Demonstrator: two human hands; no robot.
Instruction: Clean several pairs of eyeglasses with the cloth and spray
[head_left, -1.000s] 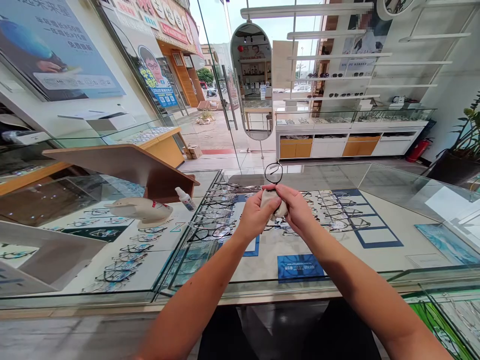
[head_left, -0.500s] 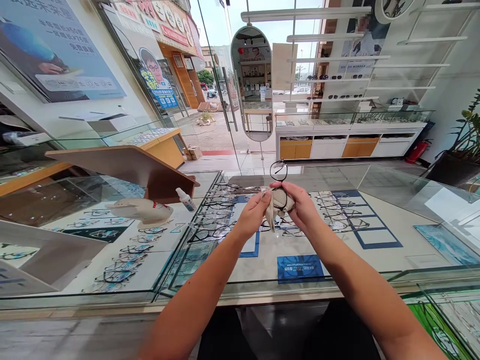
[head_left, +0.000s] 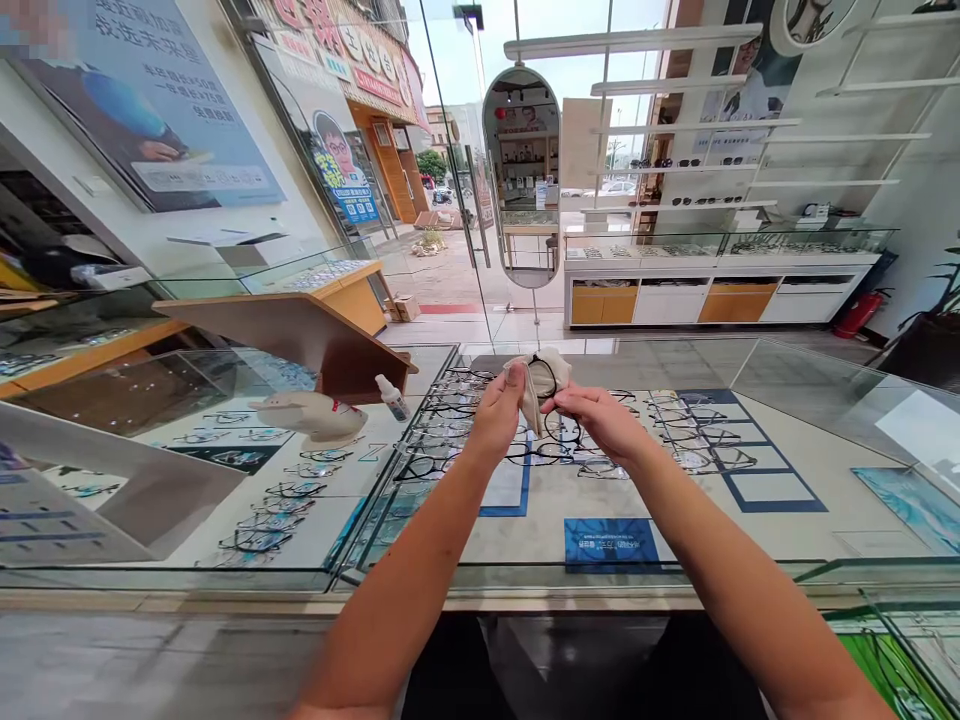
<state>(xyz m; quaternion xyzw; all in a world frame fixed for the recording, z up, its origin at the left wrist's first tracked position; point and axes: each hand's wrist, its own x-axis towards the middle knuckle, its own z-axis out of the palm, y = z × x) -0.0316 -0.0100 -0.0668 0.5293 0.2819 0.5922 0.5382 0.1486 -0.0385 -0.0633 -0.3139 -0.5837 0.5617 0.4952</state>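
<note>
Nearest the camera, both forearms extend forward over the near edge of the glass display counter [head_left: 525, 572]. Under the glass near that edge lies a blue card [head_left: 609, 541] with white lettering too small to read.

Further in, above the middle of the counter, the left hand [head_left: 496, 414] is closed around a pale cleaning cloth [head_left: 534, 383], thumb and fingers pinching the fabric against one lens of a pair of black-framed glasses [head_left: 556, 405]. The right hand [head_left: 600, 415] grips the same glasses from the other side, fingers pinched on the frame at the lower lens. The glasses are held clear of the glass top, tilted roughly on end, one lens wrapped in the cloth and the other showing below it. The hands are nearly touching, with cloth and frame between them.

Beneath the hands, inside the counter, rows of spectacles [head_left: 442, 420] sit on the white tray, with more rows toward the right side.

On the left section of the counter, a white dolphin-shaped figure [head_left: 311, 415] rests on the glass. A small spray bottle [head_left: 392, 397] stands just right of it, beside a slanted wooden stand [head_left: 300, 330].

Beyond the far edge of the counter, an oval mirror [head_left: 523, 170] stands on a pole. Behind it is a white cabinet with orange drawers [head_left: 675, 300]. A red fire extinguisher [head_left: 859, 310] leans at the far right, with wall shelves above.
</note>
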